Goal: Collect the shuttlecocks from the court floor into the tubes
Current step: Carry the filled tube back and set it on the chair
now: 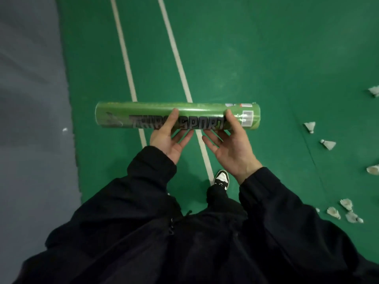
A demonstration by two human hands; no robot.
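Green shuttlecock tube (178, 116): horizontal, at waist height over green court floor (246, 58). Ends' state unclear.
Shuttlecocks (328, 144): about eight scattered on floor at right, none collected visibly; task looks barely begun.
Left hand (167, 138): palm up, thumb over tube, fingers beneath.
Right hand (229, 146): likewise, gripping nearer labelled end.

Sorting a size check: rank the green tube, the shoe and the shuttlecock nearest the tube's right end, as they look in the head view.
1. green tube
2. shoe
3. shuttlecock
The tube is held nearer the camera, so true sizes stay unsure.
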